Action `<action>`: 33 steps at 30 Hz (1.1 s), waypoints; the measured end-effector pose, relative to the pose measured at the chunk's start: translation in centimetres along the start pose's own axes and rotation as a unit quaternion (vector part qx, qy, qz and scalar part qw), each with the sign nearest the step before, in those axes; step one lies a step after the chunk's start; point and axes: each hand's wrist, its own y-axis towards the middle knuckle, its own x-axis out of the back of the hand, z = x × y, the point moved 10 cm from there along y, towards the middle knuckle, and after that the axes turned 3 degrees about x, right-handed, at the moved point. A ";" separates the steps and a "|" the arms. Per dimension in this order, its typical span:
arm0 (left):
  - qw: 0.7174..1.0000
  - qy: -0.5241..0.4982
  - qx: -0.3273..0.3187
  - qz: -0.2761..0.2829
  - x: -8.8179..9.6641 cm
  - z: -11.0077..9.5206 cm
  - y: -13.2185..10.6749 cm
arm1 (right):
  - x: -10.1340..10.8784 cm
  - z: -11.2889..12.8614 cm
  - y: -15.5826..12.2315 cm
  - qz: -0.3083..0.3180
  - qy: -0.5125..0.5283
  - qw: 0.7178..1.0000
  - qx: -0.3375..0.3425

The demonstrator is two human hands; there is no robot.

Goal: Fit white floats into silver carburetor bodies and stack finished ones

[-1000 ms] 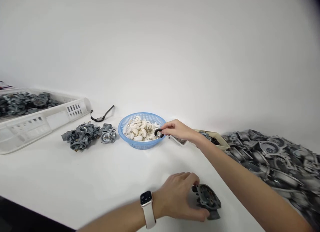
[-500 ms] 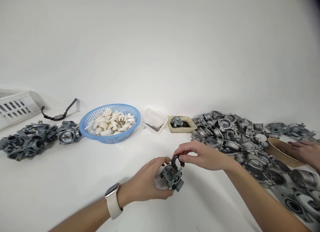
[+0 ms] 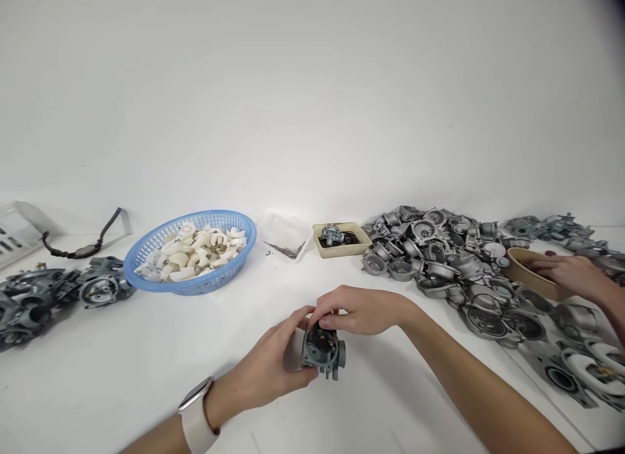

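your left hand (image 3: 266, 368) clamps the metal body (image 3: 317, 360) over the table (image 3: 381, 415); your right hand (image 3: 361, 311) pinches the black part (image 3: 322, 338) at its open face. brace firmly; align squarely, unforced.

Item 1: carburetor body (image 3: 316, 361), grey metal, one piece. You had it gripped in your left hand (image 3: 268, 363), thumb at its near left side. Its round, open face was tilted up toward you; a short cylindrical stub stuck out to the right, small prongs on the near side. It was well apart from the far edge of the counter (image 3: 273, 428); contact with the surface could not be made out.

Item 2: black float (image 3: 319, 335), one piece. You had it at your right hand's (image 3: 361, 311) fingertips, at the body's open face. Your fingers partly hid it; seating unclear.
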 end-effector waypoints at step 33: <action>0.966 0.251 -0.037 -0.038 1.7 -0.2 -0.7 | 10.1 -6.6 12.3 -0.129 -0.311 0.927 -0.162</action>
